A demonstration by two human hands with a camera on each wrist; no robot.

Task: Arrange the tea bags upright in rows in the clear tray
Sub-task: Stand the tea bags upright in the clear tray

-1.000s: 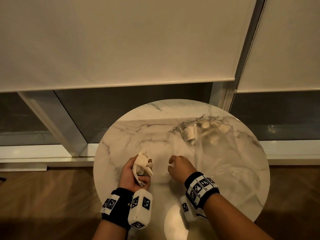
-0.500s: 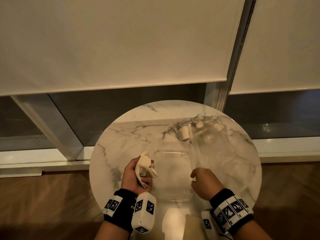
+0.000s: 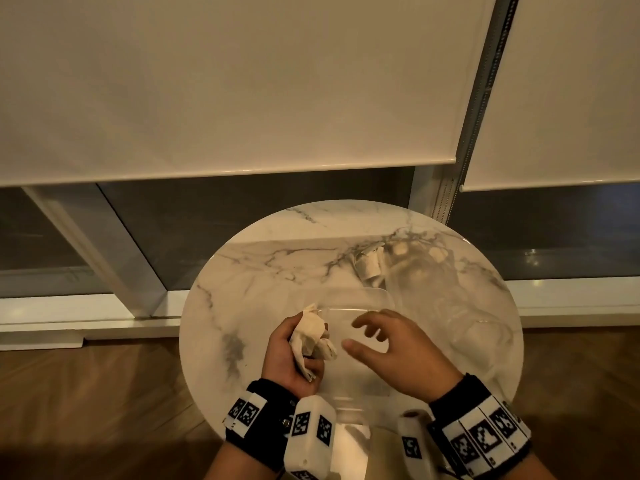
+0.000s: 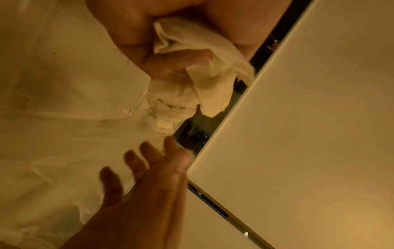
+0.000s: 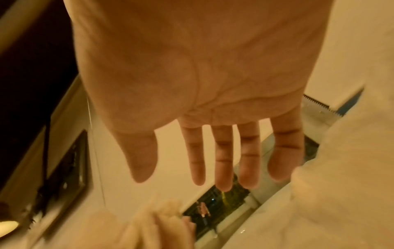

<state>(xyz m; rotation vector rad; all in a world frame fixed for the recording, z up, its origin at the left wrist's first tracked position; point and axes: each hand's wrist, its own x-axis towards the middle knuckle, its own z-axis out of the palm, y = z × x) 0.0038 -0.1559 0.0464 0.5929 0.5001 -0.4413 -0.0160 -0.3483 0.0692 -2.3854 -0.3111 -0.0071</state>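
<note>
Your left hand (image 3: 294,355) curls its fingers and thumb around a crumpled bunch of pale tea bags (image 3: 311,336), holding them just above the left edge of the clear tray (image 3: 360,299). The bags poke up and to the right out of your fist, pointing toward your other hand. In the left wrist view, the thumb (image 4: 170,62) presses across the soft paper, and loose ends hang below it.

Your right hand (image 3: 398,351) hovers over the middle of the tray with fingers (image 3: 367,323) spread and straight, holding nothing. Its fingertips sit near the tea bags but do not touch them.

The tray rests on the round marble table (image 3: 263,271), near the edge closest to you. A clear plastic bag (image 3: 433,289) lies to the tray's right, with more tea bags (image 3: 370,265) at its far end.

Half a second ago, your right hand was a loose fist at the tray's right edge. It is now open and further left, over the tray. Your left hand keeps the same grip.
</note>
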